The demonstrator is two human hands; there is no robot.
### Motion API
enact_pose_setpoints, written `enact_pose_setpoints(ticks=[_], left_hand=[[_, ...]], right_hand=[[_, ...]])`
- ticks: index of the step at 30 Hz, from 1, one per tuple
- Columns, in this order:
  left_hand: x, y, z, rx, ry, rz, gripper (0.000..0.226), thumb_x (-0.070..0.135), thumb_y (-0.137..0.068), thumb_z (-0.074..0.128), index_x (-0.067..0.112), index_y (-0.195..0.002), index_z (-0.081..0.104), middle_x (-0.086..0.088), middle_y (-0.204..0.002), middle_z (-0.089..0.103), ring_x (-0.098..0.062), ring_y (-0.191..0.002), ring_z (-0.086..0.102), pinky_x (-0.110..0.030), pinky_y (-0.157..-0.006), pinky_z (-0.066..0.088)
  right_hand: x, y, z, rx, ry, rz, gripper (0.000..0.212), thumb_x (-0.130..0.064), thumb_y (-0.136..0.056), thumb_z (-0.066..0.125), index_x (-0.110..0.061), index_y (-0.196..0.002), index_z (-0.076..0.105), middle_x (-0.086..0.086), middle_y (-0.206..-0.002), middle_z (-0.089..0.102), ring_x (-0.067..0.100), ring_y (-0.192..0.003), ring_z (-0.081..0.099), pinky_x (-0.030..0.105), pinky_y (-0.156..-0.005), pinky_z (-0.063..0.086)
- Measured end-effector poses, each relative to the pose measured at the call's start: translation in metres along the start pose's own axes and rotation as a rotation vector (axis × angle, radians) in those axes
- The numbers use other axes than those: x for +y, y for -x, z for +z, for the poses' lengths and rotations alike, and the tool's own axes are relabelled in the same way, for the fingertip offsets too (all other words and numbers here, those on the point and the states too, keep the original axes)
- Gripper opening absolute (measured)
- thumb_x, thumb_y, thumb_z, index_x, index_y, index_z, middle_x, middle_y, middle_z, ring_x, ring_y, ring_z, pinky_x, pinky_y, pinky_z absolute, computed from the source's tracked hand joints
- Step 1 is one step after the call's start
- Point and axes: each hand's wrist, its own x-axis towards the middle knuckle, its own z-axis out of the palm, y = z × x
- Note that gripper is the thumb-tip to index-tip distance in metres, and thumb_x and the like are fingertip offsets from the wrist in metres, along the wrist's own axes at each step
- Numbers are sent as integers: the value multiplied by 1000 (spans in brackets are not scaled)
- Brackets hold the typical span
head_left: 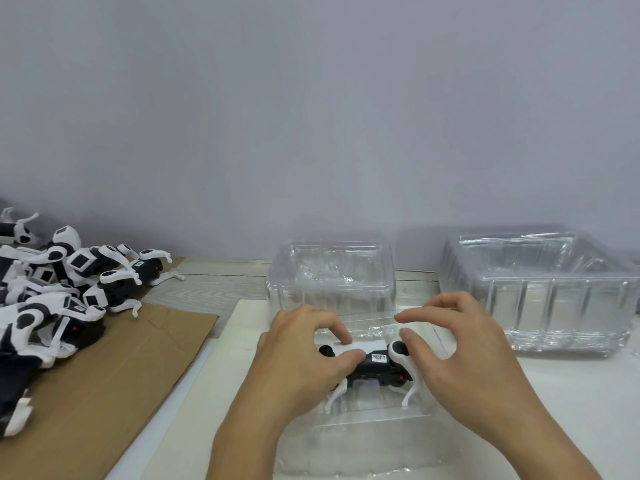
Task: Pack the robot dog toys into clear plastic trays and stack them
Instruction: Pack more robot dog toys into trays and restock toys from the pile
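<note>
Both hands press a robot dog toy [375, 367] into a clear plastic tray [363, 441].

The left hand [301, 355] pinches the toy's body; the right hand [460, 348] rests on its end, fingers spread apart.

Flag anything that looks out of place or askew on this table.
The black-and-white robot dog toys at far left lie in a tangled heap, limbs pointing every way, partly on the brown cardboard sheet. The clear plastic trays stand upright. Nothing looks spilled or broken.

packing workshop | heaped robot dog toys [59, 289] | stacked clear trays [540, 289] | cardboard sheet [114, 368]
</note>
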Motion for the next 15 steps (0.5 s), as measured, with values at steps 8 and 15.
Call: enact_pose_setpoints(ticks=[8, 15], left_hand=[[1, -1, 4, 43, 83, -69, 19, 45, -74, 82, 35, -73, 65, 21, -106, 60, -6, -119, 47, -36, -103, 41], [0, -1, 5, 54, 84, -43, 19, 45, -74, 82, 35, -73, 65, 24, -106, 59, -3, -120, 45, -37, -105, 39]], right_hand=[[-16, 6, 17, -84, 272, 12, 7, -51, -86, 65, -56, -90, 67, -25, -114, 33, 0, -106, 24, 28, -87, 20], [-15, 6, 16, -126, 281, 17, 7, -49, -86, 66, -53, -84, 70, -26, -117, 29, 1, -106, 22, 27, -90, 25]])
